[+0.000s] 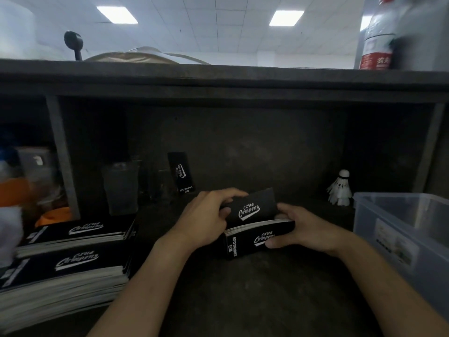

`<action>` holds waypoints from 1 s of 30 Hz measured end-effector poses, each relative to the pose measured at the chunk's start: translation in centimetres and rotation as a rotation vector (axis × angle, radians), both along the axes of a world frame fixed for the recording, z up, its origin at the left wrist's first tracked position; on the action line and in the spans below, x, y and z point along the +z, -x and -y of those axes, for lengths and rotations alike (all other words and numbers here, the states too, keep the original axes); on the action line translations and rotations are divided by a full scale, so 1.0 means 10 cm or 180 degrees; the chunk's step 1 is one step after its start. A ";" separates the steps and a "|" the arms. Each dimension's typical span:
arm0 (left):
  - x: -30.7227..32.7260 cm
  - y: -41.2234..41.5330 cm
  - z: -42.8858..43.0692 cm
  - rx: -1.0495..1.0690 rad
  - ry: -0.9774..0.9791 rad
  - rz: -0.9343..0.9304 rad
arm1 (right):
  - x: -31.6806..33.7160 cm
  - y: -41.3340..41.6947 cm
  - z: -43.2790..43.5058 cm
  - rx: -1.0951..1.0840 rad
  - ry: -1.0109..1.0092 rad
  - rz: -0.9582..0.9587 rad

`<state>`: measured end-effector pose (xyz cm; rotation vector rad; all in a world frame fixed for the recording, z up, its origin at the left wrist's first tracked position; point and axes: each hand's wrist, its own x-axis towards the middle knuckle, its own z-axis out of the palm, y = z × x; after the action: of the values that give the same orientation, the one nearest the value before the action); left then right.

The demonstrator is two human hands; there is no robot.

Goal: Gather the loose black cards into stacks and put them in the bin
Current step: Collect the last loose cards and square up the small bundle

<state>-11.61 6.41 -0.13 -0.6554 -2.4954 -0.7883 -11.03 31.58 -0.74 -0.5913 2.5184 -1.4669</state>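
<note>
Left grip [206, 216], right grip [306, 227], stack [243, 244] crosswise

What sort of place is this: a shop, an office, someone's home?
Probably a packing desk in an office or workroom. Panel lights sit in a tiled ceiling, piles of printed black cards lie on a dark shelved desk, and a clear plastic bin stands at the right.
</note>
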 end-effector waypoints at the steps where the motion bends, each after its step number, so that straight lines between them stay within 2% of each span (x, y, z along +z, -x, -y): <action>1: 0.01 0.00 0.01 0.0018 0.0064 -0.0086 | 0.00 0.00 -0.01 -0.0014 -0.0008 0.0026; 3: -0.01 0.02 0.01 -0.0089 0.0164 -0.0049 | 0.02 0.01 -0.01 -0.0033 -0.0047 0.0052; 6: -0.03 0.00 -0.06 -0.0557 0.0011 0.0496 | 0.04 0.01 0.00 -0.0130 -0.0302 -0.0060; 9: 0.02 -0.04 -0.15 -0.0644 -0.1037 0.0960 | 0.04 0.00 0.01 -0.0207 -0.0383 -0.0277; 12: 0.01 0.04 -0.15 0.0094 -0.2243 0.0874 | 0.03 0.00 0.04 -0.0323 -0.0329 -0.0492; 14: -0.05 0.06 -0.18 0.0345 -0.2746 0.1281 | 0.00 0.03 0.09 -0.0491 -0.0251 -0.0578; 17: -0.22 0.11 -0.29 0.0429 -0.2834 0.1680 | -0.08 0.05 0.16 -0.0485 -0.0028 -0.0332; 21: -0.27 0.14 -0.35 0.0402 -0.3197 0.1544 | -0.09 0.05 0.17 -0.0338 0.0162 -0.0152; 26: -0.29 0.11 -0.38 0.0471 -0.2899 0.1356 | -0.07 0.04 0.14 -0.0173 -0.0081 -0.0251; 30: -0.26 0.13 -0.38 0.0550 -0.3018 0.1697 | -0.04 0.01 0.14 -0.0110 -0.0161 -0.0422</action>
<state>-12.95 10.23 -2.76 0.1294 -2.1294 -2.0565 -11.12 30.21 -1.16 -0.6607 2.6703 -1.4144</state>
